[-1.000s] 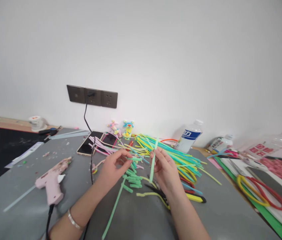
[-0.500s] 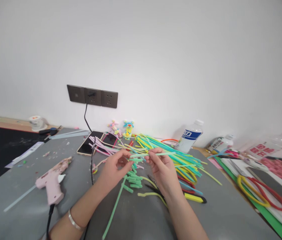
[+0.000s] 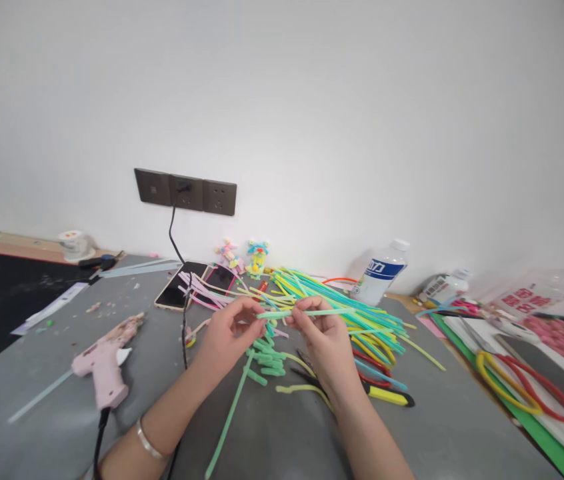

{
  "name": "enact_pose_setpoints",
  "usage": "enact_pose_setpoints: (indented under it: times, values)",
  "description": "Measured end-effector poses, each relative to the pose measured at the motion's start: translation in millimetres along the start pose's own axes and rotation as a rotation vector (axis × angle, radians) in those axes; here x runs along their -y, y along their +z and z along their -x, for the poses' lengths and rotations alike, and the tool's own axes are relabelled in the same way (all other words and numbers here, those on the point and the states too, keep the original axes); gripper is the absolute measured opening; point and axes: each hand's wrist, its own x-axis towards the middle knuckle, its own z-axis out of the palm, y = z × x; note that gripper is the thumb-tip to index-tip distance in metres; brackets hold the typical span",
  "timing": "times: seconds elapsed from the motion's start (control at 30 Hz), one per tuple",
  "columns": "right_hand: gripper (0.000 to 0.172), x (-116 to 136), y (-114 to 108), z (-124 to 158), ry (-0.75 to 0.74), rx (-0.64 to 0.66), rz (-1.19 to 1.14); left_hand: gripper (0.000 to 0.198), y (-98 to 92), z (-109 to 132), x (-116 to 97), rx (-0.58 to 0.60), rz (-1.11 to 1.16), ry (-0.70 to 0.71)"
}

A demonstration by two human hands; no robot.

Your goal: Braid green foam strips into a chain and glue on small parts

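a straight, fuzzy pale-green stem (image 3: 279, 314) lies level above the far edge of the heap of stubby, velvety green pieces (image 3: 267, 357), which the left hand (image 3: 232, 331) partly hides while pinching the stem's end, the right hand (image 3: 323, 337), lower fingers hard to make out from here, pinching mid-length.

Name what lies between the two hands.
In the head view, a pale green pipe cleaner spans left hand to right hand, above short green pipe-cleaner pieces.
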Motion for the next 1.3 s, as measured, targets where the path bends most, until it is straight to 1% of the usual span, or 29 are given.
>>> enact_pose_setpoints:
  times: [0.13,0.23,0.33,0.43,0.57,0.73,0.87,1.03,1.17,1.3]
  values:
    - [0.026,-2.4,-1.7,-0.1,-0.018,0.002,0.064,0.013,0.4,0.0,-1.1,-0.016,0.021,0.006]
    - [0.026,-2.8,-2.3,-0.7,-0.028,0.008,0.085,0.012,0.2,0.0,-1.7,-0.032,0.035,0.044]
    - [0.026,-2.4,-2.4,-1.1,-0.018,0.024,0.108,0.013,-0.7,-0.6,-2.3,-0.077,0.008,0.057]
    - [0.026,-2.4,-2.4,-0.8,-0.003,0.076,0.147,0.013,-1.5,-1.3,-3.4,-0.112,-0.031,0.049]
    - [0.026,-3.5,-2.5,0.7,0.035,0.138,0.145,0.009,-1.2,-1.0,-5.6,-0.136,-0.087,0.087]
    - [0.028,-3.4,-2.9,1.3,0.099,0.123,0.101,0.008,-0.9,0.5,-6.1,-0.142,-0.089,0.075]
    - [0.031,-0.8,-3.8,0.9,0.113,0.129,0.103,0.009,-1.3,0.3,-6.1,-0.149,-0.084,0.076]
    - [0.032,3.2,-2.4,1.0,0.084,0.105,0.164,0.009,-0.8,-1.3,-5.3,-0.15,-0.069,0.069]
    - [0.032,2.4,-2.1,1.0,0.045,0.081,0.193,0.015,-0.8,-1.3,-4.6,-0.157,-0.042,0.056]
    - [0.03,1.8,-2.9,0.6,0.024,0.103,0.223,0.011,-1.5,-0.6,-5.7,-0.123,-0.136,0.098]
